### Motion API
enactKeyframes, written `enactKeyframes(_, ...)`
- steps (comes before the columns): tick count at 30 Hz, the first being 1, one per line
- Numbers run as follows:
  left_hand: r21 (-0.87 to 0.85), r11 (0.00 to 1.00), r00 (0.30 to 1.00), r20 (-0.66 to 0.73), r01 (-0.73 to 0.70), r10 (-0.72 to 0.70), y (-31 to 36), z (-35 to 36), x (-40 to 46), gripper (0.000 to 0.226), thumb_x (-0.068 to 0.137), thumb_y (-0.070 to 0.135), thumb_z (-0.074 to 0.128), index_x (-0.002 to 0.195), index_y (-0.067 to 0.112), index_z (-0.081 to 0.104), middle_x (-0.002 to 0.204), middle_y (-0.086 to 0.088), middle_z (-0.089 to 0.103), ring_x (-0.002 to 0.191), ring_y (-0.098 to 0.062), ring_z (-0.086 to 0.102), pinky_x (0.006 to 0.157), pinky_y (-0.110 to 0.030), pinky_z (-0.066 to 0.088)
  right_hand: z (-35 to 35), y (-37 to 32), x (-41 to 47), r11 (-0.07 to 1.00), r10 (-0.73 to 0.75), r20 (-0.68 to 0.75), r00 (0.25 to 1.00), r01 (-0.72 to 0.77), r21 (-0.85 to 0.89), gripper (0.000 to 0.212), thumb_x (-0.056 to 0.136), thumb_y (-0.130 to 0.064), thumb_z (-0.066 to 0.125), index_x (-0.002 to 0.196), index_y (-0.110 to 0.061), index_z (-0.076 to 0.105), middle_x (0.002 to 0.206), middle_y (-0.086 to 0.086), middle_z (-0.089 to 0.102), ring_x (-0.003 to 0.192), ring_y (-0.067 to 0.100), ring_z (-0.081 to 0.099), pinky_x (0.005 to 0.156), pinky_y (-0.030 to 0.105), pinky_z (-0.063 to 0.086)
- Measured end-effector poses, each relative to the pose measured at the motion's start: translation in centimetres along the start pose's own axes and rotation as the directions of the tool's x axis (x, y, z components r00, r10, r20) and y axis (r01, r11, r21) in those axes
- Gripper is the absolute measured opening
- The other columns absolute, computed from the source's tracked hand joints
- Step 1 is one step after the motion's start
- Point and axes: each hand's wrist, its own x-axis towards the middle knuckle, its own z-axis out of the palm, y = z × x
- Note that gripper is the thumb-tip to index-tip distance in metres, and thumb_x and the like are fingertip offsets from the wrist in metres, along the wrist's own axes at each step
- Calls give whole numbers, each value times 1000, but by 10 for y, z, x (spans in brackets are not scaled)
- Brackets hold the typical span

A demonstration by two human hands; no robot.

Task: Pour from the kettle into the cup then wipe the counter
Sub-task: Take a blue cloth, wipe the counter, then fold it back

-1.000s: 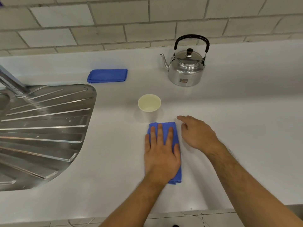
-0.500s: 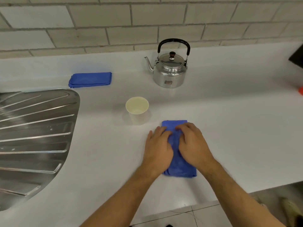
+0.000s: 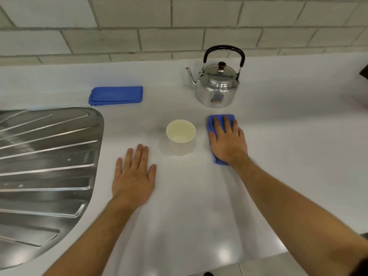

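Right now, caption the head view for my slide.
Wiping: right hand presses blue cloth beside cup; left hand flat on counter, kettle behind.

Even, fairly bright light from overhead. The white counter [image 3: 278, 156] shows two small glare spots near its front edge. The steel drainboard [image 3: 49, 166] and kettle [image 3: 217, 90] carry streaked highlights. Shadows are soft and faint, as beside the cup [image 3: 180, 134]. Wide-angle distortion curves the tile wall [image 3: 119, 18] joints, and overall detail is slightly soft.
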Motion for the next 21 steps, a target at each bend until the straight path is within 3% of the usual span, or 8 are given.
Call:
enactKeyframes(4,12,1000,1000,12,8,-8,-1,2,2,62,96,50,8,152,28,-7,163,10,-6,149,-15,-8,120,-40,-6,-1,-10,12,997,-72,13,997,73,-14,58,102,-48,23,156,-27,19,165,8,16,150,36,11,121,45,14)
enactKeyframes(8,15,1000,1000,-3,4,-4,-1,1,0,62,96,50,8,152,28,-5,163,9,-4,150,-15,-6,120,-40,-5,7,-19,-52,979,-197,28,980,198,-50,59,102,-46,21,158,-27,15,166,5,14,151,32,11,121,41,15)
enactKeyframes(11,18,1000,1000,-1,-1,1,-1,1,-1,62,96,49,8,153,27,-4,163,8,-3,150,-16,-5,121,-41,-4,5,-3,-112,940,-338,64,939,341,-29,59,101,-50,13,158,-32,12,166,0,10,153,27,5,121,37,12)
enactKeyframes(14,16,1000,1000,-14,0,0,-2,2,-1,62,96,50,8,153,27,-3,163,7,-2,150,-16,-4,121,-40,-3,0,35,-141,884,-468,81,880,466,49,54,103,-49,18,156,-40,11,165,-7,6,153,20,-1,121,34,9)
enactKeyframes(16,23,1000,1000,-30,-3,4,-2,3,-2,63,95,51,7,153,27,-3,163,7,-1,150,-16,-3,121,-40,-2,-2,57,-132,901,-432,54,900,428,69,54,102,-48,21,155,-39,17,165,-6,11,153,22,3,120,35,14)
enactKeyframes(21,26,1000,999,-41,0,1,-1,3,-2,66,91,55,-2,152,29,-6,162,9,-3,150,-14,-5,121,-39,-3,-5,94,-36,995,-97,-36,995,97,-1,55,103,-39,35,155,-24,27,163,11,22,149,37,17,116,46,24)
